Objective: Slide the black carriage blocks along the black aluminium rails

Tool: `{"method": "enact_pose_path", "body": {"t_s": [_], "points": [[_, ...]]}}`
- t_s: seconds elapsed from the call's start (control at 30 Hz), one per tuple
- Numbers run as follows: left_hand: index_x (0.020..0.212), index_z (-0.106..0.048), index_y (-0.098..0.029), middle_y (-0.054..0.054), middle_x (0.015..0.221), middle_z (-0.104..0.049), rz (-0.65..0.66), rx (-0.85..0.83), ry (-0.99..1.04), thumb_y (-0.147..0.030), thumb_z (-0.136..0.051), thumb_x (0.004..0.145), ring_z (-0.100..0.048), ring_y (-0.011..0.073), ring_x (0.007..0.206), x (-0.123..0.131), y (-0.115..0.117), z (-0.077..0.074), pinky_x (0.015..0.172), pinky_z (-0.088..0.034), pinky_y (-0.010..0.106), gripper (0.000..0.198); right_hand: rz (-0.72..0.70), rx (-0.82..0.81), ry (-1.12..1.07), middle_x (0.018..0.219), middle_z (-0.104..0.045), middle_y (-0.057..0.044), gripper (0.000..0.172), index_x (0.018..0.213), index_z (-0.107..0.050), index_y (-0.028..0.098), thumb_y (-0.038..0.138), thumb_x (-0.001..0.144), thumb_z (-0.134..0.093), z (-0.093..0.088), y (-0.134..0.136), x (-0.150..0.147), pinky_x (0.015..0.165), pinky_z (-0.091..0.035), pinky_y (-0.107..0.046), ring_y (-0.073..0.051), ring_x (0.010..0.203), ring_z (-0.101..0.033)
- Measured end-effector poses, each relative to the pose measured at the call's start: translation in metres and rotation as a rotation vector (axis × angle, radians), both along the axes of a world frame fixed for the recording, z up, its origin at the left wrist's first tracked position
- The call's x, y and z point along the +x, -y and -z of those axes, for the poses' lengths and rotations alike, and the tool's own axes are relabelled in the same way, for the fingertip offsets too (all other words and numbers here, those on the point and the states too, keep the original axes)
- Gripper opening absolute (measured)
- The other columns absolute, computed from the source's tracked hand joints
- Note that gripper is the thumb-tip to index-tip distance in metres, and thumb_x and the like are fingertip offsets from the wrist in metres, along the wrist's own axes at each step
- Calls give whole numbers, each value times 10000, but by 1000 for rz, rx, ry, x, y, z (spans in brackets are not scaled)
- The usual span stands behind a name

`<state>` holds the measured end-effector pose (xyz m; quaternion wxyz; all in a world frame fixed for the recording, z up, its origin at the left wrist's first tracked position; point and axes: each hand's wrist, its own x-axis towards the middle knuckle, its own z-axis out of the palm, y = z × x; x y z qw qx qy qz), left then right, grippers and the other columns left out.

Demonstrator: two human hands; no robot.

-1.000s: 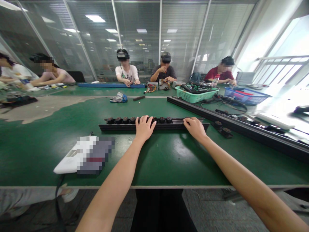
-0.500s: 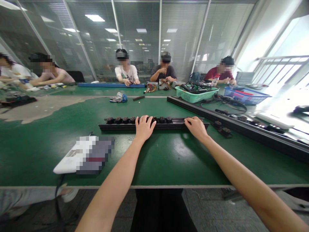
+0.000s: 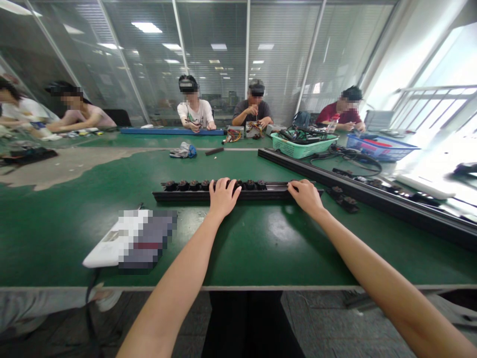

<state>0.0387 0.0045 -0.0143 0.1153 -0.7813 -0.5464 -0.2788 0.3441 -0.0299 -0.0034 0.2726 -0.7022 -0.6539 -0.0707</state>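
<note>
Holding a long black bar (image 3: 231, 196) from above, both hands lie palm down on it near the middle of the green bench (image 3: 261, 251). The left hand (image 3: 223, 198) sits over the row of small dark round fittings (image 3: 194, 186) along the bar, its fingers slightly spread and curved across the far side. The right hand (image 3: 306, 197) grips toward the bar's right end, fingers bent over the top. The bar lies flat and roughly level across the bench, just beyond the person's forearms.

Near left of the hands lies a white and grey object (image 3: 128, 239), too pixelated to identify. To the right of the bar, two small dark parts (image 3: 342, 199) sit just beside a longer black rail (image 3: 354, 185) that runs diagonally toward the far right. Farther away stand a green plastic basket (image 3: 303, 147) holding dark cables and a blue basket (image 3: 380, 148). A crumpled cloth (image 3: 182, 151) lies on the far side of the bench, and co-workers (image 3: 194, 107) sit beyond it, handling small parts.
</note>
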Motion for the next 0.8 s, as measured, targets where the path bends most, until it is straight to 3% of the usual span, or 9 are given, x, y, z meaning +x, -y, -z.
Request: {"method": "enact_pose_path", "body": {"t_s": [0.8], "points": [[1386,-639,-263,116,1442,-611,3,-6,11,-479,-351,1077,-481,300,1408,0,1,-1,1274,-201,561,474,46,-19,-3,1008,-719,-123,393,1042,-816,207,400,1021,-474,-3,0,11,751,-417,-283,-215,880,-645]]}}
